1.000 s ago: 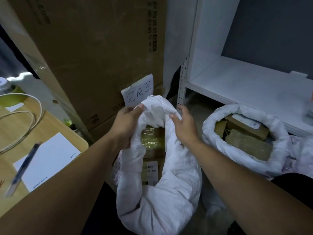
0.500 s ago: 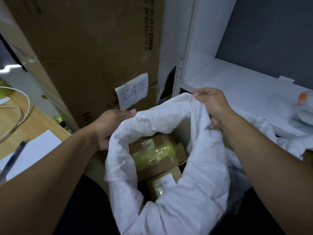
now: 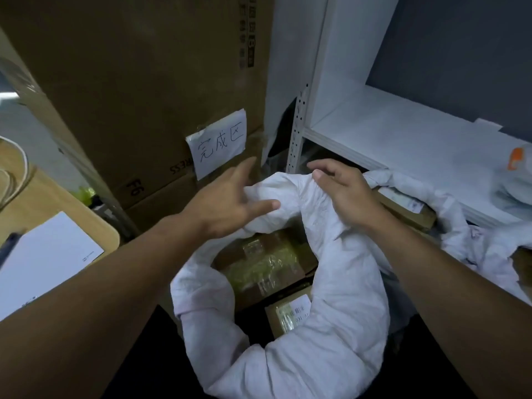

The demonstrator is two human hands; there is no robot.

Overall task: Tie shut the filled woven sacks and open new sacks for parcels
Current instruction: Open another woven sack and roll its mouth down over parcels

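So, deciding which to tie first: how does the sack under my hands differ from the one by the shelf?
Near sack: left hand and right hand on its far rim; shelf-side sack: no hand on it. Near sack's mouth shows whole; shelf-side sack sits partly behind the right arm. Both white, open, holding parcels.

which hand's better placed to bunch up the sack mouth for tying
Right, probably. The right hand lies on the bunched far rim of the white sack; the left hand is spread open, with only its thumb near the fabric.
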